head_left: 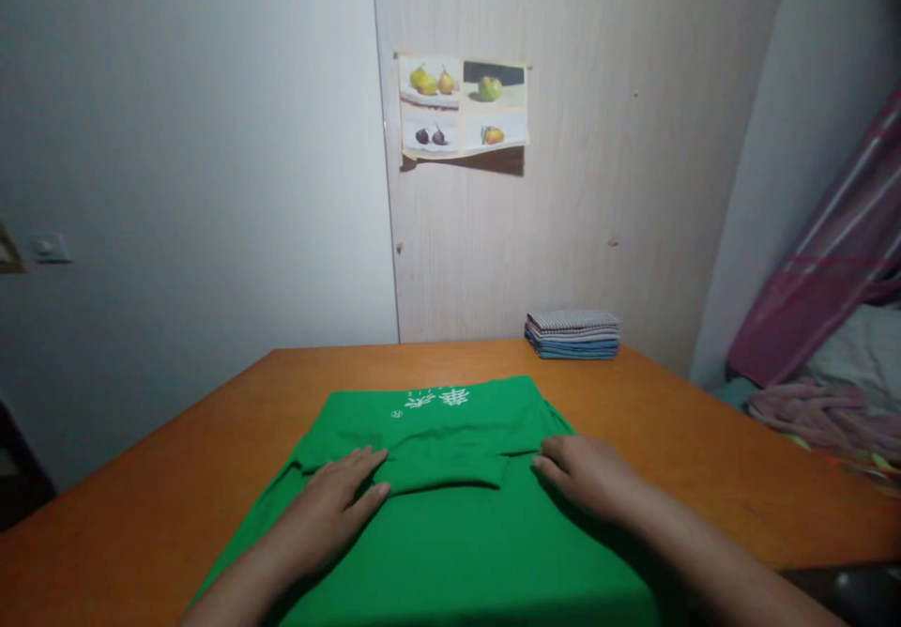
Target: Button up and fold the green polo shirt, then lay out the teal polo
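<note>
Two hands (342, 498) are touching one green printed garment (436, 542) on one table (648, 420), one folded-cloth stack (573, 336) and four fruit pictures (431, 83) showing far.

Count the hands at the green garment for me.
2. The left hand rests on the left part of the green garment, and the right hand is at its right edge, by the end of the folded-over section. Neither hand is hidden.
</note>
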Tool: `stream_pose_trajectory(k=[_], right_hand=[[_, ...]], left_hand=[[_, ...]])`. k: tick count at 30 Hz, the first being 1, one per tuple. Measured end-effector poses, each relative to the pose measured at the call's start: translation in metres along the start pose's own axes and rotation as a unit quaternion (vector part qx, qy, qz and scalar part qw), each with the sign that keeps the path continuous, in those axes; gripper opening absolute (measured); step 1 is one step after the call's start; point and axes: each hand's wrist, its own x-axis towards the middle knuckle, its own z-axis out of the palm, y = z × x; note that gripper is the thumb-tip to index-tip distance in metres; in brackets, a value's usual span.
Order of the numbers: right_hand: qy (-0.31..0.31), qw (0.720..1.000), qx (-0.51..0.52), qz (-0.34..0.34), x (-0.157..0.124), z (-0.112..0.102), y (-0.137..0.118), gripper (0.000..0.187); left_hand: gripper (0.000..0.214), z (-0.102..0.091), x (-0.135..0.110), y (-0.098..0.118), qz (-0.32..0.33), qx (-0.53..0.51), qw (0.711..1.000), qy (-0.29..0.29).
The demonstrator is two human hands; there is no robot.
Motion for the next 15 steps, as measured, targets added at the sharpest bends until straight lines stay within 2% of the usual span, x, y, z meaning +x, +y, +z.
stream_pose_trajectory(k=[2, 4, 8, 11, 15], right_hand=[[0.006, 1.0, 0.004, 0.022, 0.009, -0.009, -0.004, 0.045], [0.041, 0.999, 0.028, 0.02, 0.023, -0.015, -0.01, 0.045], [0.106, 0.991, 0.081, -0.008, 0.061, -0.012, -0.024, 0.05], [0.102, 0.992, 0.079, -0.007, 0.095, -0.004, -0.036, 0.055], [0.082, 0.995, 0.054, 0.018, 0.13, 0.006, -0.043, 0.062]], left_hand=[[0.052, -0.007, 0.009, 0.003, -0.01, -0.02, 0.999, 0.043], [0.05, -0.014, 0.022, 0.006, -0.012, -0.033, 0.996, 0.082], [0.049, -0.022, 0.056, 0.008, -0.005, -0.037, 0.991, 0.129], [0.048, -0.02, 0.085, 0.005, -0.014, -0.019, 0.991, 0.133], [0.048, -0.009, 0.112, -0.011, -0.039, 0.044, 0.993, 0.099]])
